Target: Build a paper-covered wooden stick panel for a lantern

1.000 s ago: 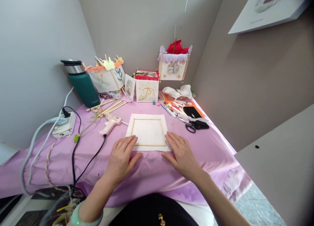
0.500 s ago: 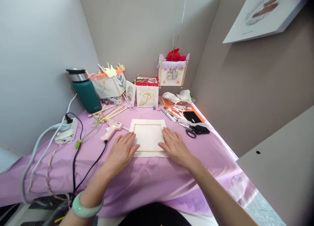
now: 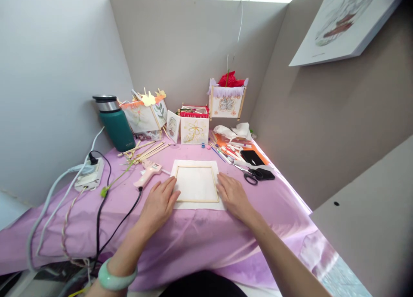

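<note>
A white sheet (image 3: 196,206) lies flat on the purple tablecloth, and a square frame of thin wooden sticks (image 3: 197,200) rests on it. My left hand (image 3: 160,198) lies with its fingers stretched out along the sheet's left edge, fingertips touching the sheet. On the opposite side my right hand (image 3: 235,195) rests flat, fingers extended, at the sheet's right edge. Neither hand grips anything. Left of the sheet is a pale pink hot glue gun (image 3: 149,175), its nozzle side toward the sheet. Black-handled scissors (image 3: 251,178) lie beyond my right hand.
A teal tumbler (image 3: 116,127), wooden sticks (image 3: 151,151) and a power strip (image 3: 92,176) with cables occupy the left. Decorated paper boxes (image 3: 194,130) stand at the back. Markers (image 3: 232,151) and a black phone (image 3: 252,157) lie at right. Grey partitions (image 3: 193,47) enclose the table.
My right hand has slid outward to the right, off the stick frame to the sheet's edge. My left hand has shifted slightly left. The view has tilted up a little.
</note>
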Demonstrator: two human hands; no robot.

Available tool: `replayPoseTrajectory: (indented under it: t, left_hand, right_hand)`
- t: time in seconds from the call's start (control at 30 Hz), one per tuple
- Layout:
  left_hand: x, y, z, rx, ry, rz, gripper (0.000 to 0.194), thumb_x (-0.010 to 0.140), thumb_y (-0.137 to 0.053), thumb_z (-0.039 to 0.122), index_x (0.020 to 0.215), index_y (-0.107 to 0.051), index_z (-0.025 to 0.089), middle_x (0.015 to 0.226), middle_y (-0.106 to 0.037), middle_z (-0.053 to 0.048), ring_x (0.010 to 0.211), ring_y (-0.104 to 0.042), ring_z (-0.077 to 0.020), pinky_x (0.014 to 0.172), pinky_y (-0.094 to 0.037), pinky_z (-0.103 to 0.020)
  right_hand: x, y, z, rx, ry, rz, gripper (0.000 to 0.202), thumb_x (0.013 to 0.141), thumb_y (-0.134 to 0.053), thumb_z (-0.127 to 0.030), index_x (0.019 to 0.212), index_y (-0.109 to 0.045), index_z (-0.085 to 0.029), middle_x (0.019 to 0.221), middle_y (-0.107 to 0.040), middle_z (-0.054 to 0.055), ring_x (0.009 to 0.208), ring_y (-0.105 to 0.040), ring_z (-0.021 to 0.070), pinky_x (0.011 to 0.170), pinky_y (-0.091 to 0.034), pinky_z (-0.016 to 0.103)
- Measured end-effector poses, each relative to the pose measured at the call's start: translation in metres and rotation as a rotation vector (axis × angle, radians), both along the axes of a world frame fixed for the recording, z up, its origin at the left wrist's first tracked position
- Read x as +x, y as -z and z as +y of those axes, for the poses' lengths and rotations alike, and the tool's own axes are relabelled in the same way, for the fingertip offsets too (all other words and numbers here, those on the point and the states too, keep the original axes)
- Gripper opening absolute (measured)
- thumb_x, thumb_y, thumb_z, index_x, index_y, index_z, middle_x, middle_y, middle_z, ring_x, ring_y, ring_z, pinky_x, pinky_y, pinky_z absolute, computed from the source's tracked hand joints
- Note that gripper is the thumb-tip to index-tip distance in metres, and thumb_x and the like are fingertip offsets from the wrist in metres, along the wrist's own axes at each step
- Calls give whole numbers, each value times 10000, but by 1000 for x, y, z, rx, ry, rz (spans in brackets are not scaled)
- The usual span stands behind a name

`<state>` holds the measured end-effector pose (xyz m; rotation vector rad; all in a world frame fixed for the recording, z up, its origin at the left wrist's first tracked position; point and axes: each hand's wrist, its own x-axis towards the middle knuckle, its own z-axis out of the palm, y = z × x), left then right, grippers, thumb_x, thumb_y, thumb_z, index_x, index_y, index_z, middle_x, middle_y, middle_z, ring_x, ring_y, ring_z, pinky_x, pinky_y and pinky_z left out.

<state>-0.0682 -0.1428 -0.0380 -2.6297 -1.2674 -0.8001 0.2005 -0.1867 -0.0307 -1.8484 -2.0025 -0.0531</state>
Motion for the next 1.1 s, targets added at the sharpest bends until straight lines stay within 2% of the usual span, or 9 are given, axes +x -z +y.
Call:
replayPoseTrajectory:
  t: [0.17, 0.4, 0.63, 0.8, 1.1]
  left_hand:
    - [0, 1, 1, 41, -14, -86, 357, 959, -391, 325, 1193, -572, 125, 1220, -644, -143, 1113, -596, -255, 989, -443, -475]
    - [7, 1, 2, 6, 2, -62, 344, 937, -427, 316, 1184, -583, 133, 1199, -657, -144, 1091, -614, -261, 976, -467, -482]
    - [0, -7, 0, -35, -38, -262, 308, 943, -398, 280, 1108, -626, 155, 1153, -685, -110, 1059, -645, -213, 933, -524, -373]
    - [1, -5, 0, 9, -29, -171, 283, 928, -407, 234, 1095, -620, 151, 1092, -702, -117, 979, -663, -232, 883, -534, -407]
    - [-3, -4, -2, 22, -6, -126, 282, 918, -413, 225, 1106, -619, 181, 1090, -702, -102, 978, -662, -230, 878, -527, -407]
  right_hand:
    - [8, -5, 7, 8, 81, -46, 351, 956, -368, -234, 1141, -661, -179, 1253, -628, 98, 1123, -549, 261, 947, -389, 413]
    - [3, -5, 18, 5, 51, -125, 352, 971, -366, -271, 1243, -588, -242, 1335, -571, 79, 1191, -492, 256, 927, -368, 422]
    - [3, -2, 19, -11, 58, -153, 385, 969, -335, -242, 1284, -555, -213, 1375, -537, 105, 1205, -497, 276, 927, -363, 447]
    - [1, 0, 19, -37, 46, -164, 400, 978, -299, -235, 1280, -558, -194, 1383, -538, 86, 1279, -446, 288, 968, -340, 469]
    - [7, 3, 16, -13, 105, -177, 396, 966, -309, -194, 1242, -591, -170, 1346, -563, 122, 1255, -473, 270, 964, -352, 444]
